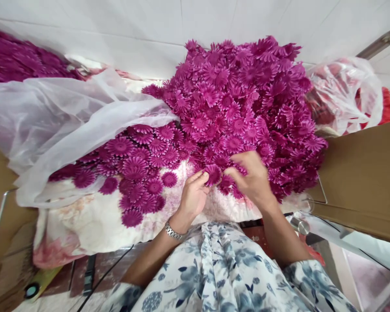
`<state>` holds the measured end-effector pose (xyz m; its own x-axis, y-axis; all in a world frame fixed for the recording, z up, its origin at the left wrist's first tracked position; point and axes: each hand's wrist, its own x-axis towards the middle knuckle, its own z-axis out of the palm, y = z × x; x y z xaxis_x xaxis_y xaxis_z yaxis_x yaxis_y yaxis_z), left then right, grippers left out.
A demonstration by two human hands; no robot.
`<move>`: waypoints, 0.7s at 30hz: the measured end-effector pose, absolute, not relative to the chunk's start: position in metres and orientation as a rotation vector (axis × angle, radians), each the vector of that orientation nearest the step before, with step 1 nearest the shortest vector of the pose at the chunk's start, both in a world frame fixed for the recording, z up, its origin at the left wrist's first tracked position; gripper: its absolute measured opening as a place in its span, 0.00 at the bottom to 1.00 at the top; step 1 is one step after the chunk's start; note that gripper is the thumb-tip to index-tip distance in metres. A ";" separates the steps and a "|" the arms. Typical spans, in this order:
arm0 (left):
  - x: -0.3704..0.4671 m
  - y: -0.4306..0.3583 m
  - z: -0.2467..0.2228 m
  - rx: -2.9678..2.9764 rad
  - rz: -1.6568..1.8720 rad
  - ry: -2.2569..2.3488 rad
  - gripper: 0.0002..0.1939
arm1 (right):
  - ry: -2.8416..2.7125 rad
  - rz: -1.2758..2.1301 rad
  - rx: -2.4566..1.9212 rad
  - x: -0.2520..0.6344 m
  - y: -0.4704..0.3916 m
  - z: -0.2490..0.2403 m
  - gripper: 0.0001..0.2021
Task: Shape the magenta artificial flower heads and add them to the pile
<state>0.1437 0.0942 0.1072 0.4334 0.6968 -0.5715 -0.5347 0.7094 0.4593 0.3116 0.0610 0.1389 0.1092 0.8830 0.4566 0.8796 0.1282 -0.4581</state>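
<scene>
My left hand [195, 193], with a metal watch on its wrist, pinches the edge of a magenta artificial flower head [213, 174]. The flower faces up, just in front of my fingertips. To its right, my right hand [251, 177] is bent above the pile and smeared by motion; whether anything sits between its fingers I cannot tell. Beyond both hands rises a large heap of similar magenta flower heads [237, 99]. A flatter spread of flower heads [134, 169] lies to the left of my left hand.
Stained pale cloth [100, 232] covers the work surface. Translucent white sheeting [68, 112] overlaps the flowers at left. Cardboard [364, 177] stands at right, below a plastic bag [347, 93] with red contents. A white wall [133, 26] closes off the back.
</scene>
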 end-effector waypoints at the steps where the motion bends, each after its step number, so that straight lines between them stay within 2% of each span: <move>1: 0.145 0.094 0.108 0.218 0.764 0.801 0.05 | -1.796 0.157 -1.681 0.297 0.059 0.132 0.06; 3: 0.146 0.092 0.109 0.230 0.739 0.774 0.05 | -1.854 0.348 -1.637 0.275 0.056 0.119 0.03; 8: 0.142 0.085 0.105 0.346 0.728 0.793 0.08 | -1.750 0.359 -1.621 0.275 0.058 0.109 0.04; 13: 0.134 0.091 0.097 0.271 0.830 0.833 0.08 | -1.546 -0.143 -1.874 0.308 0.059 0.122 0.04; 15: 0.133 0.094 0.094 0.240 0.890 0.860 0.06 | -1.568 -0.294 -1.907 0.310 0.056 0.125 0.10; 17: 0.134 0.095 0.094 0.228 0.882 0.880 0.06 | -1.650 -0.225 -1.852 0.299 0.052 0.123 0.14; 21: 0.140 0.089 0.098 0.222 0.777 0.817 0.06 | -1.838 0.230 -1.688 0.268 0.048 0.110 0.04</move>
<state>0.1400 0.0885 0.0981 0.4315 0.6983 -0.5711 -0.5358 0.7077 0.4605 0.2678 0.0475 0.1102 0.0140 0.9462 0.3234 0.8372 0.1658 -0.5212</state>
